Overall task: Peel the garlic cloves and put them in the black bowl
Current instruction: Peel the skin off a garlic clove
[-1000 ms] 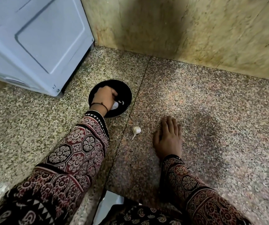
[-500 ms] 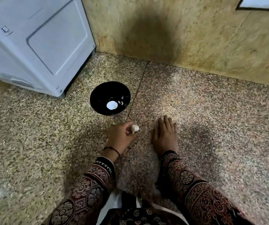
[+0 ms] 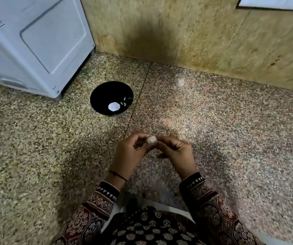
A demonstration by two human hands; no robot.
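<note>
One white appliance (image 3: 36,45) stands far left, on the speckled floor (image 3: 36,147). Black bowl (image 3: 105,92) sits on the floor just right of it and holds a few pale pieces, too blurred to tell peel from clove. Left hand (image 3: 128,154): wrist low, fingers curled upward, grip pinching the garlic (image 3: 152,140) from its left side. Right hand (image 3: 175,152): fingers curled, grip pinching the same garlic from the right. Garlic is held above the floor between both hands, well apart from the bowl, nearer the person.
</note>
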